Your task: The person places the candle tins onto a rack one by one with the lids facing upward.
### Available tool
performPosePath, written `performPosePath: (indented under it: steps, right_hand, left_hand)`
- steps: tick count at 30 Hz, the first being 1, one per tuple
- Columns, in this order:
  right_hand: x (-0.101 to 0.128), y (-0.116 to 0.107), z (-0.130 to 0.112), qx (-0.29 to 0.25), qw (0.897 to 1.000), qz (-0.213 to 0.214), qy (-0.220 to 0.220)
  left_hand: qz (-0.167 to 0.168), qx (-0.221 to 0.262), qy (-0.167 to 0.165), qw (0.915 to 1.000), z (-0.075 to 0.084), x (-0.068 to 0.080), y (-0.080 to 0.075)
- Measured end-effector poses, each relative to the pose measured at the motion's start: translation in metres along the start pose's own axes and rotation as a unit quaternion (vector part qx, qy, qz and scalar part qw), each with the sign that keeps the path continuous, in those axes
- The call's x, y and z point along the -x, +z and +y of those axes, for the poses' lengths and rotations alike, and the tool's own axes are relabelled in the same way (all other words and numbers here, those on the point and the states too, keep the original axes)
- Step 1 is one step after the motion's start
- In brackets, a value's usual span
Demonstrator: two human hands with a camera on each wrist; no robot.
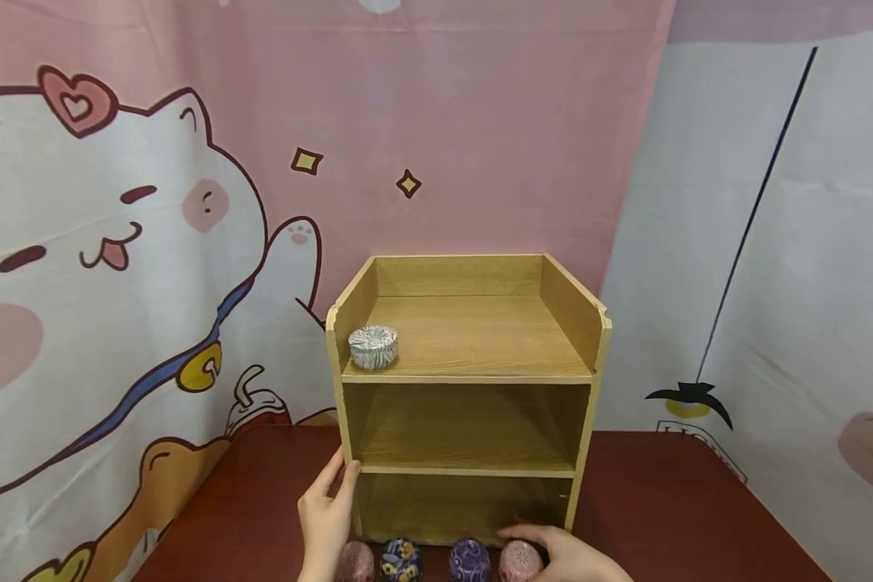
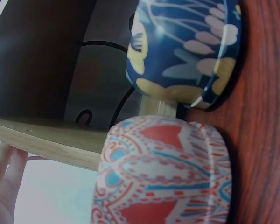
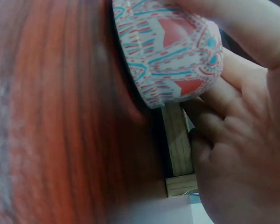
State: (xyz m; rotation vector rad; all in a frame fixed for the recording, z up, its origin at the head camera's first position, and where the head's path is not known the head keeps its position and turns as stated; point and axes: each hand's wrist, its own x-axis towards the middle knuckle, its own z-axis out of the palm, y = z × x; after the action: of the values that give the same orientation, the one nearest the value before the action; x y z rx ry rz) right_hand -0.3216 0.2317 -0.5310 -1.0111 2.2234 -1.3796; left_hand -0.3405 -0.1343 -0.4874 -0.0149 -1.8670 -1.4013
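I read 1 silver tin (image 1: 373,347) shelved, 4 left; R hand (image 1: 563,556) grips pink tin (image 1: 520,560), L hand (image 1: 327,513) flat on shelf unit (image 1: 466,388).

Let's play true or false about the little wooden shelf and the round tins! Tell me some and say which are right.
1. A silver patterned tin sits on the top level of the wooden shelf. True.
2. Four round tins stand in a row on the table in front of the shelf. True.
3. The right hand is holding the dark blue tin. False: its fingers curl round the pink tin at the right end of the row.
4. The left hand rests on the shelf's left side. True.
5. The middle level of the shelf is full of tins. False: no tin shows there.
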Motion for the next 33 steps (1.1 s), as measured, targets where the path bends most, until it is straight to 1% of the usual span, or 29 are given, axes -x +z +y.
performPosePath:
  steps: [2, 7, 14, 18, 21, 22, 24, 26, 33]
  right_hand:
    - [0.0006, 0.0009, 0.0003, -0.016, 1.000, -0.004, 0.014]
    - [-0.0006, 0.0029, -0.0008, -0.011, 0.999, -0.008, 0.036]
    - [-0.0018, 0.0021, -0.0016, -0.008, 0.999, -0.012, 0.038]
    - [0.0014, 0.0002, -0.0007, -0.021, 0.999, -0.025, 0.044]
    - [0.0029, -0.0014, -0.0018, -0.008, 0.999, -0.024, 0.043]
    - [0.0028, -0.0020, -0.0026, 0.005, 0.999, -0.020, 0.039]
    - [0.0020, -0.0031, -0.0044, 0.030, 0.999, -0.010, 0.029]
    - [0.0011, -0.0034, -0.0057, 0.036, 0.999, -0.008, 0.026]
    - [0.0000, -0.0015, -0.0063, -0.018, 0.999, -0.030, 0.028]
  left_hand:
    - [0.000, -0.002, 0.001, 1.0000, 0.0007, 0.0003, -0.0003]
    - [-0.008, -0.011, 0.004, 0.9999, 0.0013, -0.0011, -0.0014]
    - [-0.003, -0.008, 0.008, 0.9999, 0.0005, -0.0017, -0.0021]
    - [-0.008, -0.006, -0.001, 1.0000, 0.0004, 0.0019, -0.0019]
    - [-0.011, 0.004, -0.007, 0.9999, 0.0011, 0.0023, -0.0015]
    - [-0.013, 0.007, -0.008, 0.9999, 0.0014, 0.0014, -0.0012]
    - [-0.016, 0.009, -0.005, 0.9998, 0.0025, -0.0008, -0.0009]
    - [-0.017, 0.010, -0.003, 0.9998, 0.0033, -0.0025, -0.0009]
    - [-0.020, 0.006, -0.018, 0.9996, 0.0011, -0.0014, -0.0018]
